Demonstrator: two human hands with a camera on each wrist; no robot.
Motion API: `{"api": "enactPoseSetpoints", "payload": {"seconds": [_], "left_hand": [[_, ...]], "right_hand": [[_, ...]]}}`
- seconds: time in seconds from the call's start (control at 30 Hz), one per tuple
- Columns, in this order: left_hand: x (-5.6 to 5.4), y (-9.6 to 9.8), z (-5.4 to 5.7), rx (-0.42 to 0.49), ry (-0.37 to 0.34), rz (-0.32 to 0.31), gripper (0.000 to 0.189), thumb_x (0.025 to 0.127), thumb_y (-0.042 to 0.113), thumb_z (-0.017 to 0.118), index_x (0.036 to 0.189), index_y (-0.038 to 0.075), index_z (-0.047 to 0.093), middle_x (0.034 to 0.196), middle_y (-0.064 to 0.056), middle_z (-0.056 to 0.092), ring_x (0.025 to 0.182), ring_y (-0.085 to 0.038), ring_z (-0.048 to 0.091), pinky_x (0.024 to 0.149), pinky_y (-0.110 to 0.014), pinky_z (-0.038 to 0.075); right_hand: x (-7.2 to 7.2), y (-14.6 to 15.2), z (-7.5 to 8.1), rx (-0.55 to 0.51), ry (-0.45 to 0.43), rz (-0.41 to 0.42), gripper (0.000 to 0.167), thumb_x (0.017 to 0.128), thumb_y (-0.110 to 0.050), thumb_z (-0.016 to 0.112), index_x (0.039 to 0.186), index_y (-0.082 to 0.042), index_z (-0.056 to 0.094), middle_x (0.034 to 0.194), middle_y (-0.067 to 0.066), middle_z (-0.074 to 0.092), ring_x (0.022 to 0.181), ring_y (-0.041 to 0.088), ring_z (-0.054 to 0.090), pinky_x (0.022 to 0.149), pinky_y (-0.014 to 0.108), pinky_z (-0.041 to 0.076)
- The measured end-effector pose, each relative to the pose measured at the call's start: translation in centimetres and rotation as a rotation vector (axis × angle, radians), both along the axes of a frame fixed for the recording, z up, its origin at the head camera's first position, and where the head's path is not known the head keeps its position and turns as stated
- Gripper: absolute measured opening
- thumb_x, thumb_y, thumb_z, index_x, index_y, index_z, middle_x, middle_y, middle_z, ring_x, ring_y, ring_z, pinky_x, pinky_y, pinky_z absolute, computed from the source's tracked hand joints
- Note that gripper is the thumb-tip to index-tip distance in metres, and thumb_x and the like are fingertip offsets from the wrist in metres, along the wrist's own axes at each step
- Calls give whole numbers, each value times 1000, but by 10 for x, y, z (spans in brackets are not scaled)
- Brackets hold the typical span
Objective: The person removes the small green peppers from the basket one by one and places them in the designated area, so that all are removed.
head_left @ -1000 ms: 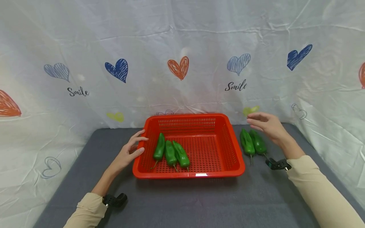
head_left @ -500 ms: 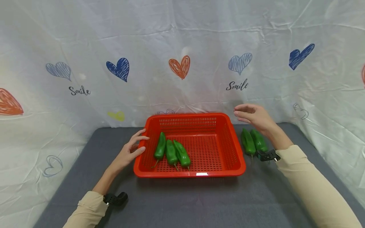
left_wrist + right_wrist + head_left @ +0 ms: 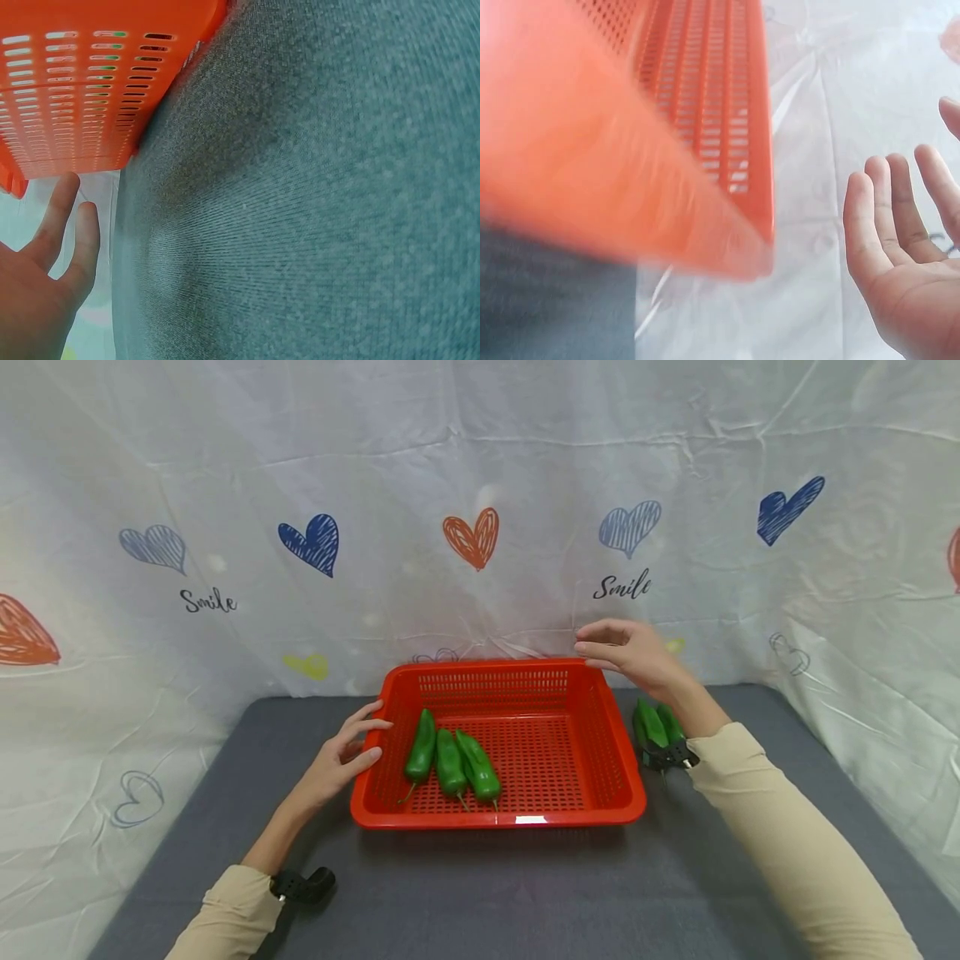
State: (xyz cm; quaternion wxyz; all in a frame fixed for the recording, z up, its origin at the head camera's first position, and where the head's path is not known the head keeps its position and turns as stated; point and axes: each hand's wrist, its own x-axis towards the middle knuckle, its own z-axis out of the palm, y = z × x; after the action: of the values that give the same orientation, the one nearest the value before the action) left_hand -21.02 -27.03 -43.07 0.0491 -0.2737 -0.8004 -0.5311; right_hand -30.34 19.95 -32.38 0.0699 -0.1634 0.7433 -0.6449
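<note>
A red perforated plastic basket (image 3: 525,818) stands on the grey tabletop. Three green peppers lie in its left half: a left one (image 3: 422,752), a middle one (image 3: 450,764) and a right one (image 3: 478,768). My left hand (image 3: 337,760) rests at the basket's left rim, its fingers extended; the left wrist view shows two straight fingers (image 3: 88,232) by the perforated wall. Over the back right corner hovers my right hand (image 3: 630,652), holding nothing, fingers loosely bent. Two more green peppers (image 3: 649,723) lie right of the basket, partly hidden by my right wrist strap.
Behind the table hangs a white cloth (image 3: 540,468) printed with hearts and "Smile". The grey tabletop (image 3: 487,893) reaches forward of the basket and out to both sides. Each wrist wears a black strap (image 3: 302,885).
My right hand has moved left and a little up, from above the two peppers outside to the basket's back right corner. My left hand, the basket and the peppers stay put.
</note>
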Motion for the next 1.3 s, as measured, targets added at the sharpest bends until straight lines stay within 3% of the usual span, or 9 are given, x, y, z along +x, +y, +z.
{"api": "enactPoseSetpoints", "payload": {"seconds": [0.23, 0.37, 0.63, 0.73, 0.9, 1.1, 1.3], "left_hand": [[0, 0, 0, -7, -11, 15, 38, 101, -1, 58, 139, 3, 57, 163, -10, 26, 144, -32, 31, 102, -28, 38], [0, 0, 0, -1, -9, 15, 38, 101, -1, 58, 139, 2, 57, 163, -11, 26, 142, -33, 33, 101, -26, 39], [1, 0, 0, 14, -13, 4, 38, 101, -2, 57, 139, 0, 57, 163, -13, 26, 138, -25, 38, 100, -28, 43], [1, 0, -1, 12, -11, 7, 38, 101, -2, 58, 138, 1, 57, 163, -12, 26, 138, -24, 39, 99, -26, 43], [-1, -1, -2, 8, 1, 13, 37, 101, -2, 57, 138, 0, 57, 163, -13, 27, 139, -26, 37, 99, -26, 43], [-1, -2, -4, 6, -9, 19, 37, 101, -2, 57, 138, 1, 57, 163, -12, 26, 139, -31, 36, 99, -26, 43], [-1, -1, -3, 10, -18, 17, 37, 101, -1, 58, 138, 0, 56, 163, -12, 26, 134, -36, 42, 95, -25, 46]], "right_hand": [[-4, -22, 2, -23, 19, 20, 39, 95, -9, 74, 126, 11, 62, 131, 27, 57, 116, 37, 59, 97, 43, 50], [-5, -35, 2, -61, 12, 53, 41, 94, -5, 73, 127, 15, 58, 129, 30, 57, 113, 37, 62, 97, 47, 48], [-5, -58, 2, -56, 34, 94, 34, 93, -6, 75, 121, 9, 65, 129, 32, 57, 117, 44, 56, 95, 48, 50], [-7, -65, 0, -50, 28, 106, 37, 93, -7, 75, 123, 11, 63, 130, 31, 57, 116, 41, 58, 97, 49, 49], [-5, -78, -4, -59, -13, 123, 39, 93, -8, 76, 124, 11, 63, 127, 25, 60, 110, 33, 62, 99, 53, 46], [-3, -95, -8, -47, -20, 175, 34, 94, -8, 75, 123, 6, 66, 132, 25, 58, 118, 43, 56, 98, 50, 47], [-3, -109, -14, -23, -19, 197, 33, 94, -9, 75, 123, 5, 67, 126, 19, 63, 117, 47, 56, 96, 50, 49]]}}
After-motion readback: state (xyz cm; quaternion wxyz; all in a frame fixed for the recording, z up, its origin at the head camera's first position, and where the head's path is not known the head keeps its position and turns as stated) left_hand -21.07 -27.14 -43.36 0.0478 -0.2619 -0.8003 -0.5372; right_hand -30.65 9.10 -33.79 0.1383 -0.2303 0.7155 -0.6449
